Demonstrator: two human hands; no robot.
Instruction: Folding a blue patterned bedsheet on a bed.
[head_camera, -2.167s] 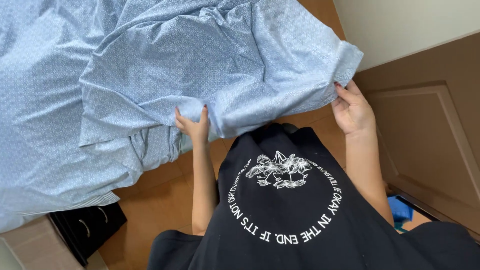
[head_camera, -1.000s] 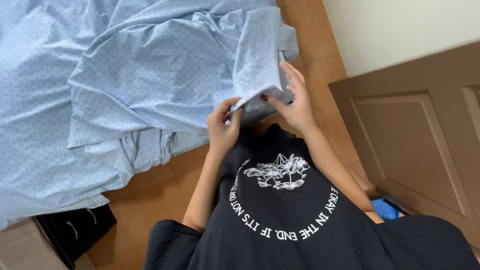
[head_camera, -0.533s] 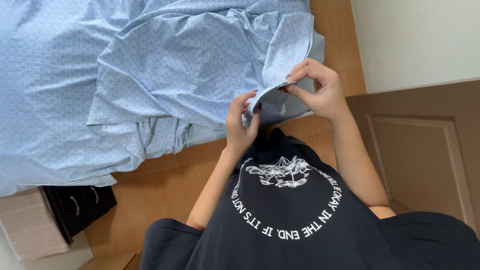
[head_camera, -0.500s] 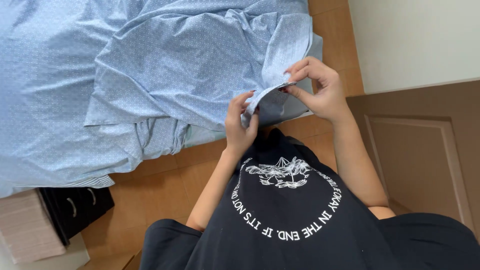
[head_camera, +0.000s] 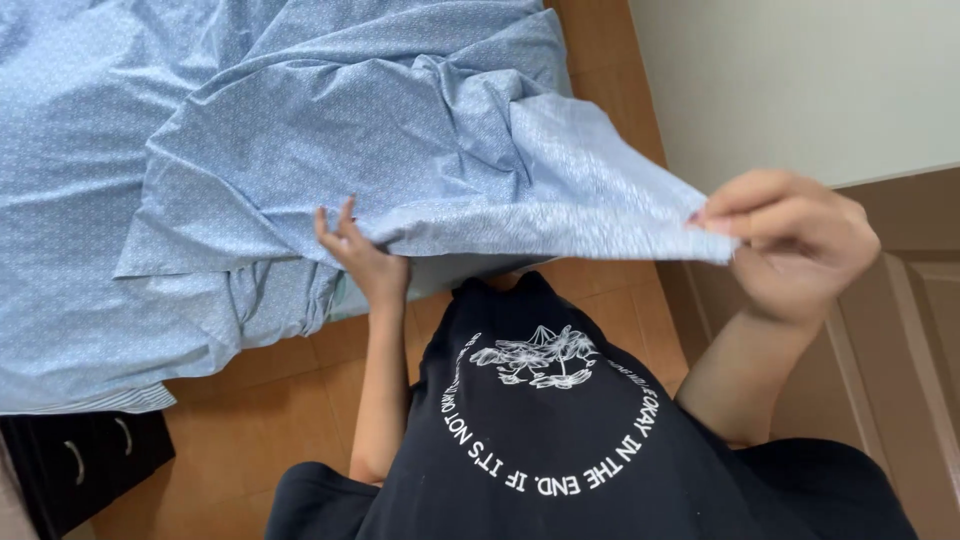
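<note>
1. Right hand (head_camera: 795, 240) pinches a corner of the light-blue patterned cotton sheet (head_camera: 330, 140), lifted off the bed.
2. Left hand (head_camera: 358, 255) grips its edge.
3. One edge is stretched taut; the rest lies rumpled, unsmoothed.

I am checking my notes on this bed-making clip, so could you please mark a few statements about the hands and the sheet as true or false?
1. The right hand pinches a corner of the light blue sheet. True.
2. The left hand rests on the wooden floor. False: it grips the sheet's edge, above the floor.
3. The sheet edge runs stretched between the two hands. True.
4. The sheet is plain white. False: it is light blue with a fine pattern.
5. A dark drawer unit with curved handles stands at the lower left. True.
6. The person wears a red shirt. False: the shirt is black with a white print.
</note>
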